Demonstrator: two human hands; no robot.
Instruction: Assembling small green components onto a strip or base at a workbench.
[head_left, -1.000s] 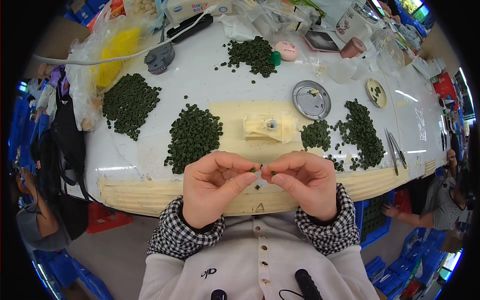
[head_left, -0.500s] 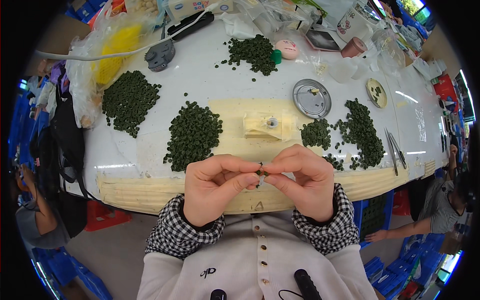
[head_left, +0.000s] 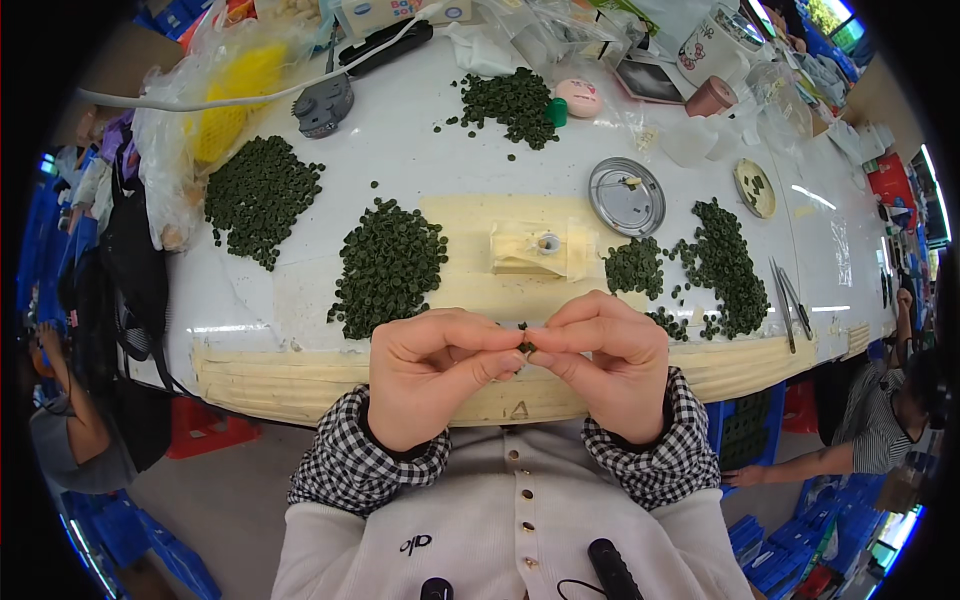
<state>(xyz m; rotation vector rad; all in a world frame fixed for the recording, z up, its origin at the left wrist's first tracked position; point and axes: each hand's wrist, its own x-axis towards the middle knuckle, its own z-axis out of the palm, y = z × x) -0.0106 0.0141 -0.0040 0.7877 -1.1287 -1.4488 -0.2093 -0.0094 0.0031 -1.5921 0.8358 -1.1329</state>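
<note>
Above the table's near edge, my left hand [head_left: 430,375] and my right hand [head_left: 612,365] meet, thumbs and forefingers pinched together. Between the fingertips is a small dark green piece [head_left: 526,346], mostly covered, so its exact shape is unclear. Straight ahead stands a small block wrapped in cream tape [head_left: 528,250] with a round metal fitting in its top. Left of it lies a pile of small dark green round parts [head_left: 390,268]. To its right are a smaller green pile [head_left: 634,268] and a longer one [head_left: 727,270].
Farther out are two more green piles [head_left: 263,200] [head_left: 508,105], a round metal lid [head_left: 627,197], a small cream dish [head_left: 755,188] and a grey tool [head_left: 323,106]. Tweezers [head_left: 790,300] lie at right. Plastic bags [head_left: 225,110] crowd the far left. Other people work at both sides.
Both hands stay almost in place. The piece between the fingertips has turned slightly, and the pale bit seen below it before is hardly visible now.
</note>
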